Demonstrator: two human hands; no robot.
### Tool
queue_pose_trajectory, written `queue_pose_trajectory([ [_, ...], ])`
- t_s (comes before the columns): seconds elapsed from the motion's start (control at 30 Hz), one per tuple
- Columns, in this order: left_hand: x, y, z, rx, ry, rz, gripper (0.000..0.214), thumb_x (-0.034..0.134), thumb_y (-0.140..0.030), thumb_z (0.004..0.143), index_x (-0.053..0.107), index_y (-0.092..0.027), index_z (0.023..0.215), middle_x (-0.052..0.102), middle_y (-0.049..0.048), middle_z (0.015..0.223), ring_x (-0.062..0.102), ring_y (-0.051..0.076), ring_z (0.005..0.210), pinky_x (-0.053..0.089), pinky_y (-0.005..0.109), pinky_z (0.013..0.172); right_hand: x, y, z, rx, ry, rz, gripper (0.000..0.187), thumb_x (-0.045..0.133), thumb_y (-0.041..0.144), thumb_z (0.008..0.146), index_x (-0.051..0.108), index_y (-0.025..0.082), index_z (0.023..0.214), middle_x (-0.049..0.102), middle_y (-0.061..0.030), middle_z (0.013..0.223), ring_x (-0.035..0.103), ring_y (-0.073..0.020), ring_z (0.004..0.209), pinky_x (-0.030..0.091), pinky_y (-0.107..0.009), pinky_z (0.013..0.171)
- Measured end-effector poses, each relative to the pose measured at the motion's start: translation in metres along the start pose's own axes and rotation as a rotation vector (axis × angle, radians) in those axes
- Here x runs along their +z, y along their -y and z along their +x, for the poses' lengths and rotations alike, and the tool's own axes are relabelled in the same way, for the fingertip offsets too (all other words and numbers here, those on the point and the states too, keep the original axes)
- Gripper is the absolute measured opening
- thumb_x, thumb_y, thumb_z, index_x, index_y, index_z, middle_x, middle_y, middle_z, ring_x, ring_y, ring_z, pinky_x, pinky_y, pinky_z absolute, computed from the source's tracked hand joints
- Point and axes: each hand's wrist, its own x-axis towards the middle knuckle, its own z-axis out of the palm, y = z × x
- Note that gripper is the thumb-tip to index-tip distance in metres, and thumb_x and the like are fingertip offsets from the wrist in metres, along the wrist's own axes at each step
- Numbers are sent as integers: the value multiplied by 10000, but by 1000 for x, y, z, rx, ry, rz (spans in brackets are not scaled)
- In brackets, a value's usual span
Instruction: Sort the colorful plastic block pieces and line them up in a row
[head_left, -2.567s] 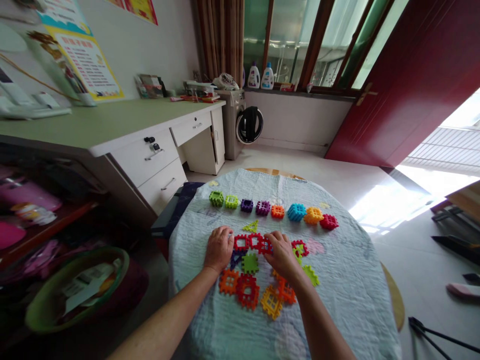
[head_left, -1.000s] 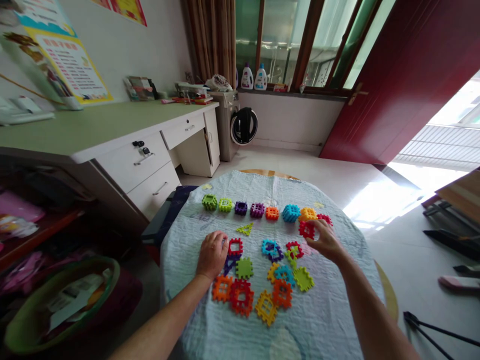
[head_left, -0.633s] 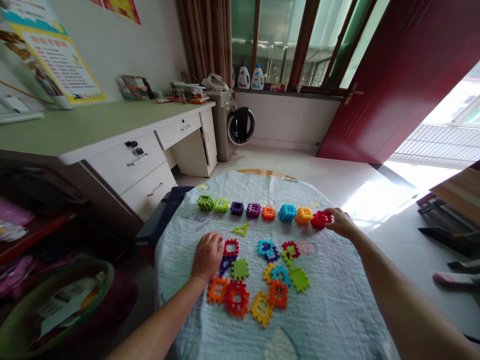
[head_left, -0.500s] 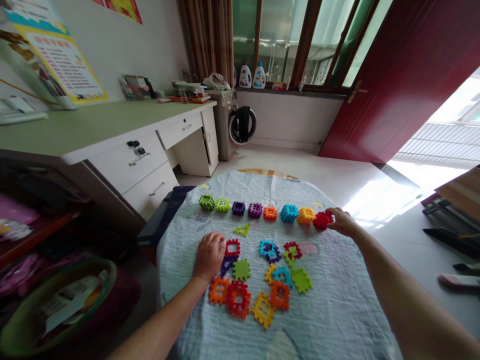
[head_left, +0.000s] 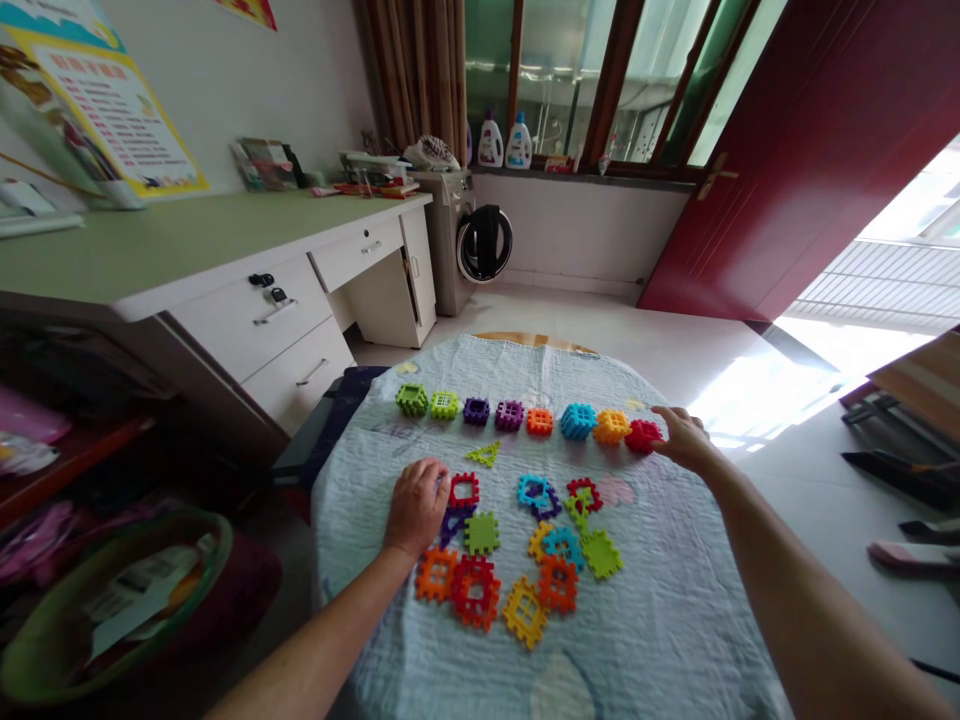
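Note:
A row of plastic cubes runs across the far side of the round table's pale blue cloth [head_left: 675, 610], from a green cube [head_left: 411, 400] on the left to a red cube [head_left: 642, 435] on the right. My right hand [head_left: 681, 440] is at that right end, fingers closed against the red cube's right side. Flat toothed tiles lie scattered nearer me. My left hand [head_left: 416, 505] rests on the cloth with its fingers curled. Their tips are on the left edge of a red square tile [head_left: 464, 490]. A yellow-green triangle [head_left: 484, 455] lies between the row and the tiles.
A desk with drawers [head_left: 300, 310] stands to the left, a green basin [head_left: 112, 610] on the floor beside me. A washing machine [head_left: 469, 240] is at the far wall, a red door [head_left: 810, 150] to the right. Dark rods [head_left: 892, 470] lie on the floor right.
My right hand carried a red block from the loose tiles to the right end of the row, where it now sits against the orange cube. My left hand stayed by the red square tile.

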Motion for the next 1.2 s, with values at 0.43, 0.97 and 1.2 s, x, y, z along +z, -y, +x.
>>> queue_pose_trajectory([
  [0.43, 4, 5, -1, 6, 18, -1, 173, 470, -298, 911, 620, -210, 916, 666, 98, 1009, 594, 276, 1007, 474, 444, 949, 76, 76, -135, -59, -283, 387, 231, 499, 280, 812, 682, 201, 927, 660, -87, 972, 595, -238, 913, 470, -387, 860],
  [0.97, 4, 3, 0, 16, 4, 32, 218, 441, -305, 926, 638, -214, 905, 673, 101, 1007, 597, 270, 1001, 473, 436, 953, 82, 79, -135, -44, -310, 293, 212, 480, 181, 799, 661, 224, 900, 639, -85, 978, 540, -250, 927, 429, -378, 870],
  [1.2, 5, 6, 0, 5, -2, -13, 299, 384, -332, 964, 650, -201, 924, 683, 105, 1010, 596, 262, 997, 472, 427, 955, 81, 80, -135, -38, -307, 281, 196, 473, 189, 820, 654, 218, 890, 639, -87, 970, 531, -249, 916, 423, -380, 863],
])
